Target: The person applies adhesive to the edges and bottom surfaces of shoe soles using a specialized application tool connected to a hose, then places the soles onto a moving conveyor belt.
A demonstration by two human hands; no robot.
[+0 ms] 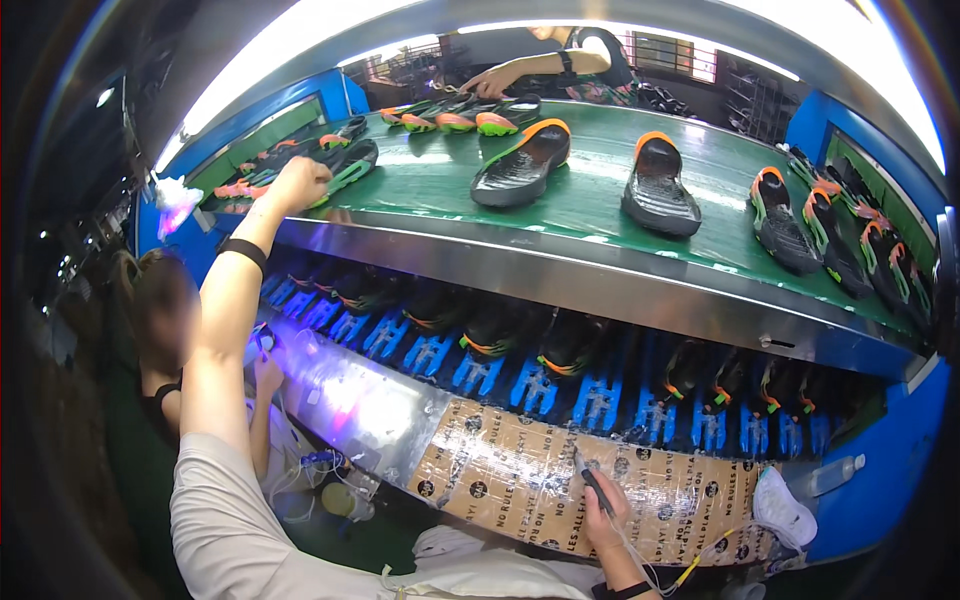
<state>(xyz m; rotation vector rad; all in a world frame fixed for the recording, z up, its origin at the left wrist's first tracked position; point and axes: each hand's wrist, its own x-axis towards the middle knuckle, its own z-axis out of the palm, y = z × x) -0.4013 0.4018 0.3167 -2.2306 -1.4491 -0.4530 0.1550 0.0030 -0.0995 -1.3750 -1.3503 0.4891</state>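
My left hand (pixel 298 186) is stretched out to the far left of the green belt, its fingers curled at the near end of a black shoe sole (pixel 352 168) with a green edge. That end is partly hidden by the hand. My right hand (pixel 608 512) is low over the cardboard-covered ledge (pixel 510 480), closed around a slim black pen-shaped tool (pixel 596 488) with a thin metal tip and a white cable. Two black soles with orange rims, a left one (pixel 522 165) and a right one (pixel 662 185), lie apart on the belt.
More soles (pixel 785 220) crowd the green belt (pixel 430 180) at right and back. Below, several blue clamps (pixel 475 372) carry dark shoe parts. A clear bottle (pixel 835 475) and white pad (pixel 783 508) are at right. One person (pixel 590 65) stands across; another (pixel 160 310) is at left.
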